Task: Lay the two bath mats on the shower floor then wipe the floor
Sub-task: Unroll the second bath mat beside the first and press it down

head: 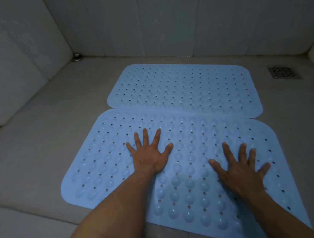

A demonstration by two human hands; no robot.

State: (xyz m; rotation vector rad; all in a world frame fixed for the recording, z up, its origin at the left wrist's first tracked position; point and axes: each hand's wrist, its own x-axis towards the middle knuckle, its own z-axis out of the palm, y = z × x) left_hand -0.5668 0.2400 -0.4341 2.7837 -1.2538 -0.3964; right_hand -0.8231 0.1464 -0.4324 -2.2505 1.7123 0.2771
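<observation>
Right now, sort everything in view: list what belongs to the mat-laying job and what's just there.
Job: near mat, pressed by left hand and right hand; far mat beyond it; shower floor.
Just there: square drain grate, round metal fitting in the corner, tiled walls.

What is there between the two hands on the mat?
Only bare near mat, bumps and holes, lies between the left hand and right hand; the head view shows it.

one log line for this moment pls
left hand: open, flat on near mat | right hand: open, flat on near mat | far mat: flat on shower floor | wipe: not begun
</observation>
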